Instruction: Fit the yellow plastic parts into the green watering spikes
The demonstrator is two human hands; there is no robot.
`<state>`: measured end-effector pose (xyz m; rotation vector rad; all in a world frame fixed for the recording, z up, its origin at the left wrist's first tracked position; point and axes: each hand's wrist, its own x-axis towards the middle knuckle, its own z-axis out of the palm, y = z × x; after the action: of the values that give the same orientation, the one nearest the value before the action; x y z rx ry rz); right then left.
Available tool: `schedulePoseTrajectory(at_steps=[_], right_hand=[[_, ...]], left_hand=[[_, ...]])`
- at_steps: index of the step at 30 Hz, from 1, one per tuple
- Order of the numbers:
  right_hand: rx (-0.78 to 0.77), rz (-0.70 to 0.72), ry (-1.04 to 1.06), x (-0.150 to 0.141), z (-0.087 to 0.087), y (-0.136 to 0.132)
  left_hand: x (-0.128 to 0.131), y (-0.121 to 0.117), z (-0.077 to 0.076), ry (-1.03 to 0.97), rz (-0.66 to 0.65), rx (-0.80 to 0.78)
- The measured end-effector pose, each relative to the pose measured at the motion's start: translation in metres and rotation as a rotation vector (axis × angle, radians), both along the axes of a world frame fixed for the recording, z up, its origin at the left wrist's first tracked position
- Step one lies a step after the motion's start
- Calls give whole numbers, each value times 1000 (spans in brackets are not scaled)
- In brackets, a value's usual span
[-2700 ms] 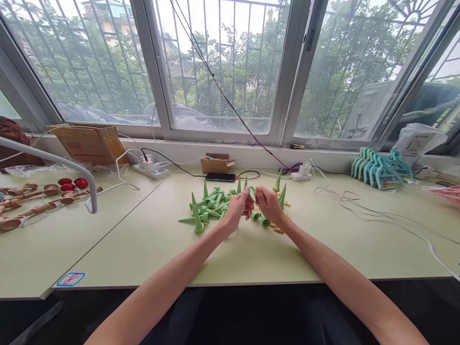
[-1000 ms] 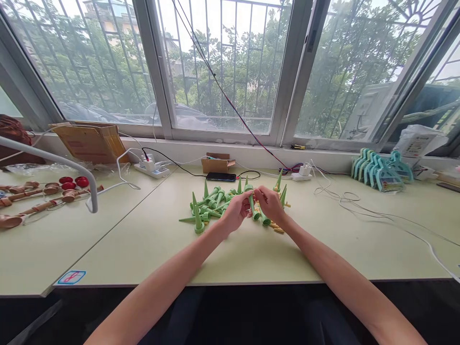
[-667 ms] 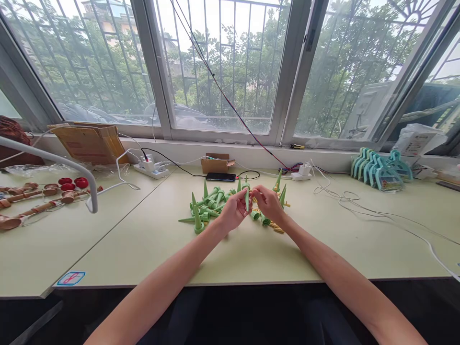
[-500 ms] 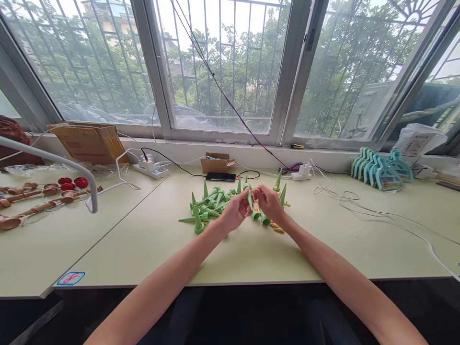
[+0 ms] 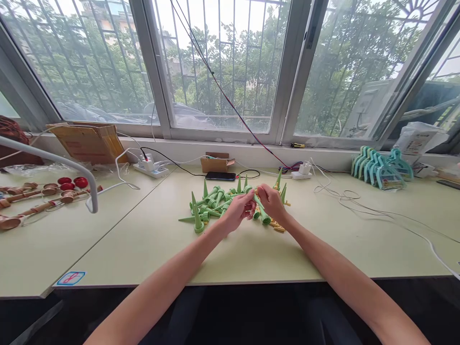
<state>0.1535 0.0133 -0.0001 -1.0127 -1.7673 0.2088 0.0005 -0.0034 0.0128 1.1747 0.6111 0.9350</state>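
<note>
A heap of green plastic cone spikes [image 5: 210,205] lies on the pale green table [image 5: 251,249], some standing upright, some on their sides. Small yellow parts [image 5: 277,226] lie at the heap's right edge. My left hand [image 5: 237,210] and my right hand [image 5: 271,203] meet just in front of the heap. Both are closed around one green cone spike [image 5: 259,207], which slants between them. What else the right fingers hold is hidden.
A black phone [image 5: 220,176] and a small cardboard box [image 5: 216,163] sit behind the heap. A power strip [image 5: 151,168] and cables [image 5: 359,201] run along the sill. Teal hangers [image 5: 379,167] stand at right. Wooden toys with red balls [image 5: 46,194] and a white lamp arm [image 5: 53,165] are at left.
The green spike between my hands has turned from upright to slanting down to the right. Both hands stay in the same spot over the heap.
</note>
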Motion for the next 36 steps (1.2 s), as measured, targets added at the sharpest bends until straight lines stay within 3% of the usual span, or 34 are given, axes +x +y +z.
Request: schedulePoseTrajectory(at_steps=[24, 36], right_hand=[[21, -52, -23, 0, 1, 1], [12, -42, -14, 0, 3, 0]], left_hand=[[6, -8, 0, 242, 289, 322], [5, 2, -11, 334, 395, 520]])
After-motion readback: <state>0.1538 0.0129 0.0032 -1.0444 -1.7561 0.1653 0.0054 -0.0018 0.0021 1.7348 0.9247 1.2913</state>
